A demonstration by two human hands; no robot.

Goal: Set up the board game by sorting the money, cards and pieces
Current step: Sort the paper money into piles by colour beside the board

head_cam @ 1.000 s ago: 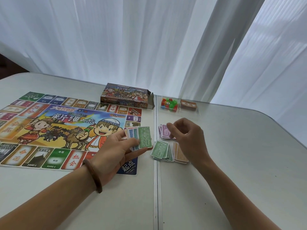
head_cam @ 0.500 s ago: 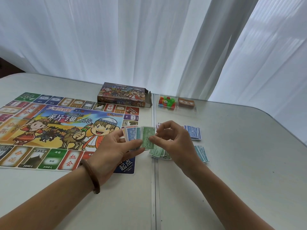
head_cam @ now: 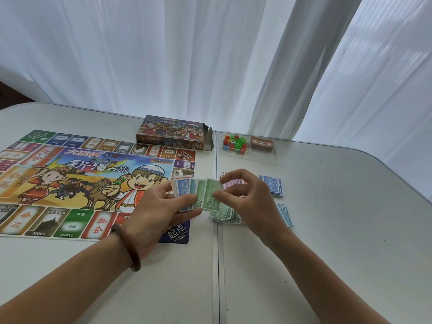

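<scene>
My left hand grips a fanned bunch of play money, blue, teal and green notes. My right hand pinches the front green 500 note at its right edge. Under and beside my right hand lie sorted piles on the table: green notes, purple notes, dark blue notes and light blue notes. The game board lies flat at the left.
The game box stands open behind the board. A clear tray at the back holds small coloured pieces and a brown card deck. A seam splits the white table. White curtains hang behind.
My right hand left the piles on the table and came to the fan, where it now pinches the green 500 note. The left hand has kept the fan almost still.
</scene>
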